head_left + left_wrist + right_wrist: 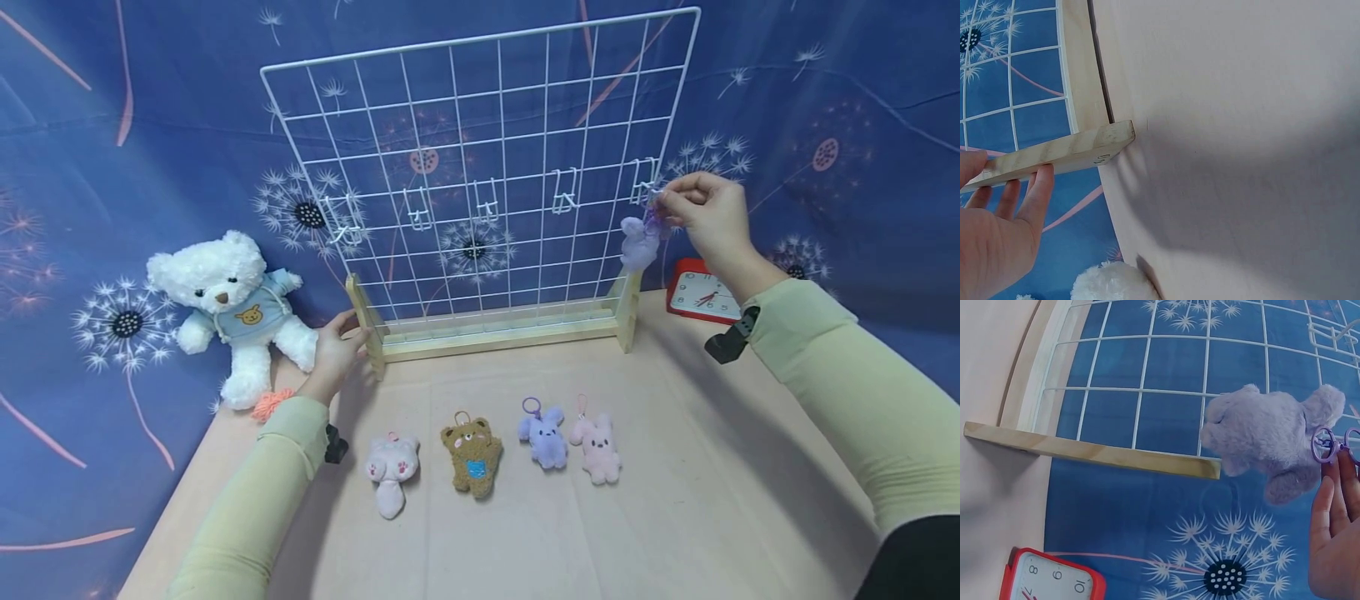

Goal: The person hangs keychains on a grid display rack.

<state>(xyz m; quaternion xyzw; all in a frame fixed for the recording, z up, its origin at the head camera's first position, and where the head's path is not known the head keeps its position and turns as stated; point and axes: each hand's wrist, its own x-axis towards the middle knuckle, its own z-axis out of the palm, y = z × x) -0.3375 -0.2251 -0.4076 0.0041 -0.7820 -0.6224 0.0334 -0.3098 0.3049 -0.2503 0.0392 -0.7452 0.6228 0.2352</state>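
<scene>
Toy [639, 243] hangs by a ring [1335, 446] I see the right hand [708, 212] pinch; the left hand [335, 354] grips a wooden post [1079, 147].

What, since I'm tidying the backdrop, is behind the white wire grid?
Mainly blue dandelion-print fabric, seen through the white wire grid. The hooks, wooden stand and lavender plush cover small patches of the view; what lies behind the fabric cannot be seen.
</scene>
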